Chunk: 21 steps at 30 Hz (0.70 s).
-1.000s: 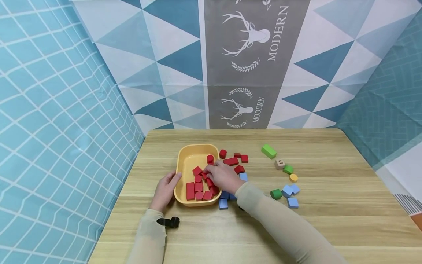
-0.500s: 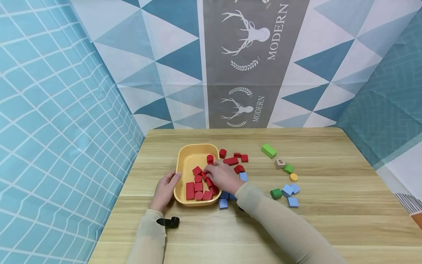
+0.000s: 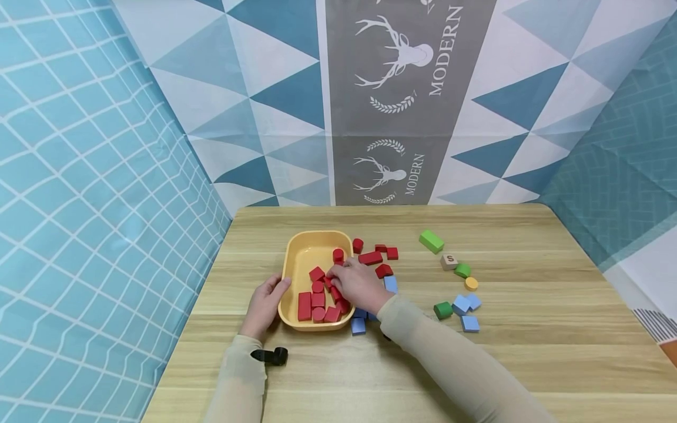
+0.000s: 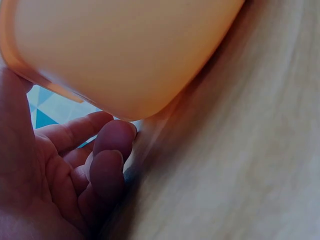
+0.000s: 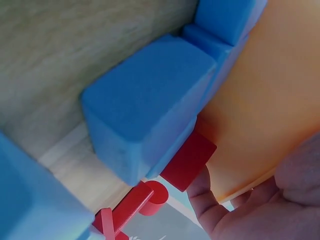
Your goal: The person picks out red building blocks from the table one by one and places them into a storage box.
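- Head: "MODERN" on the gray backdrop (image 3: 402, 126) behind the yellow tray (image 3: 300, 258); "S" on a wooden cube (image 3: 449, 262) right of it.
- Left hand (image 3: 265, 302) grips the tray's left rim; right hand (image 3: 361, 285) dips among red blocks (image 3: 318, 300) inside, pinch unclear.
- Left wrist: fingers (image 4: 114, 137) curl beside the tray.
- Right wrist: blue blocks (image 5: 145, 92) beside it.

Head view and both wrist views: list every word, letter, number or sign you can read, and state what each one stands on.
"MODERN": sideways, beside the upper deer head on the grey panel of the backdrop.
"MODERN": sideways again, smaller, beside the lower deer head on that panel.
"S": on the wooden cube.
Tiny marks near the upper laurel wreaths: too small to read.
Wrist views: none.
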### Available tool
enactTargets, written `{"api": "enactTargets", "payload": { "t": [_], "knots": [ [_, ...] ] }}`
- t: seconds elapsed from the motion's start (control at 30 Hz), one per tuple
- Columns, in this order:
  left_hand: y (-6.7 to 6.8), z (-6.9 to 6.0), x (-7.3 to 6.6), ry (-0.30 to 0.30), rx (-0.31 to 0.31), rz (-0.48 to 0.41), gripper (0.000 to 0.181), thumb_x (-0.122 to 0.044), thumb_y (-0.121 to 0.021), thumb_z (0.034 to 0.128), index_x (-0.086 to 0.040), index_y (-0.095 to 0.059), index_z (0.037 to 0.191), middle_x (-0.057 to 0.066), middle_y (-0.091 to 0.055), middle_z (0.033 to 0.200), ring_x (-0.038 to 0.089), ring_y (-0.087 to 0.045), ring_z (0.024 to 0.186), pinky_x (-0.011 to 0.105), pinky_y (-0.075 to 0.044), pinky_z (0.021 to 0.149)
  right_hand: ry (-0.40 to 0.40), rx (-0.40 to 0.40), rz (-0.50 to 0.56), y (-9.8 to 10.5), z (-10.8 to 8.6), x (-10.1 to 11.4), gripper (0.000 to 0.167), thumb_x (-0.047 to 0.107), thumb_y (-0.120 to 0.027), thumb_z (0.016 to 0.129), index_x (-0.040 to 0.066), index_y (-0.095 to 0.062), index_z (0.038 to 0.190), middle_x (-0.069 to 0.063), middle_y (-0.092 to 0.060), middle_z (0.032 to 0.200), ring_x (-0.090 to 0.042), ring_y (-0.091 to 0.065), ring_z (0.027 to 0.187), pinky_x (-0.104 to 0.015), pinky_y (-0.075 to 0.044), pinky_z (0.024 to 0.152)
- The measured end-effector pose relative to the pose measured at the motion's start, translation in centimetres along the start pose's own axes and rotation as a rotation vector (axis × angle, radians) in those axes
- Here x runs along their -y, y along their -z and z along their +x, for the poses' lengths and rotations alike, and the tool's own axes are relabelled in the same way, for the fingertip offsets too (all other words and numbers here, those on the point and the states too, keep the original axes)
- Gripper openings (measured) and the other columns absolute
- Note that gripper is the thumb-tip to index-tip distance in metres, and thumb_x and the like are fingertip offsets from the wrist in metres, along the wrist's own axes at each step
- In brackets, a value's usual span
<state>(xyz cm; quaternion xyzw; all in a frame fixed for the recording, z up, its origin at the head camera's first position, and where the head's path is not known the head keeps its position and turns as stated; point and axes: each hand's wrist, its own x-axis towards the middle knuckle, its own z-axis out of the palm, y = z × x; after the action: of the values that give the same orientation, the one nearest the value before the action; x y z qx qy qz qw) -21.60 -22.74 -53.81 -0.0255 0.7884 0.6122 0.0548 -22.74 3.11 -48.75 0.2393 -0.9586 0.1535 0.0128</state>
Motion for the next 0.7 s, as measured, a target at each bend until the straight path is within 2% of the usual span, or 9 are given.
{"api": "enactTargets", "payload": {
  "t": [0.2,0.3,0.47,0.57,0.7],
  "knots": [
    [0.1,-0.2,0.2,0.009,-0.007,0.001,0.059,-0.044,-0.058,0.1105,-0.007,-0.054,0.156,0.02,-0.063,0.151,0.031,-0.067,0.13,0.027,-0.059,0.098,0.014,0.011,-0.017,-0.4,-0.1,0.0,0.019,0.028,-0.065,0.108,0.023,-0.077,0.122,0.004,-0.077,0.11,-0.017,-0.058,0.105,-0.028,-0.056,0.079],
    [0.0,-0.3,0.2,0.016,-0.015,0.011,0.058,-0.046,-0.059,0.1093,-0.008,-0.057,0.153,0.019,-0.064,0.149,0.031,-0.068,0.129,0.03,-0.06,0.1,0.017,0.037,0.003,-0.3,-0.2,-0.1,0.021,0.03,-0.066,0.108,0.023,-0.077,0.123,0.003,-0.077,0.111,-0.018,-0.058,0.104,-0.03,-0.056,0.08],
    [-0.2,-0.3,0.1,0.022,-0.024,0.031,0.06,-0.05,-0.062,0.1074,-0.009,-0.059,0.152,0.019,-0.065,0.149,0.031,-0.069,0.128,0.041,-0.06,0.105,0.042,0.058,0.145,1.4,-0.6,-1.0,0.03,0.033,-0.067,0.107,0.018,-0.075,0.131,-0.004,-0.076,0.133,-0.03,-0.064,0.123,-0.046,-0.057,0.103],
    [-0.3,-0.3,-0.1,0.021,-0.022,0.04,0.062,-0.05,-0.062,0.1073,-0.008,-0.058,0.153,0.019,-0.064,0.149,0.032,-0.068,0.129,0.043,-0.059,0.107,0.02,-0.016,0.248,3.1,-1.1,-2.5,0.032,0.03,-0.066,0.108,0.014,-0.074,0.134,-0.008,-0.07,0.144,-0.036,-0.063,0.132,-0.054,-0.053,0.112],
    [-0.2,-0.1,-0.3,0.022,-0.016,0.039,0.062,-0.049,-0.061,0.1077,-0.008,-0.057,0.154,0.019,-0.063,0.151,0.032,-0.067,0.13,0.044,-0.058,0.107,-0.095,-0.161,0.295,5.2,-1.8,-5.2,0.029,0.027,-0.065,0.108,0.012,-0.074,0.132,-0.009,-0.075,0.133,-0.032,-0.069,0.119,-0.053,-0.059,0.103]
  ]
}}
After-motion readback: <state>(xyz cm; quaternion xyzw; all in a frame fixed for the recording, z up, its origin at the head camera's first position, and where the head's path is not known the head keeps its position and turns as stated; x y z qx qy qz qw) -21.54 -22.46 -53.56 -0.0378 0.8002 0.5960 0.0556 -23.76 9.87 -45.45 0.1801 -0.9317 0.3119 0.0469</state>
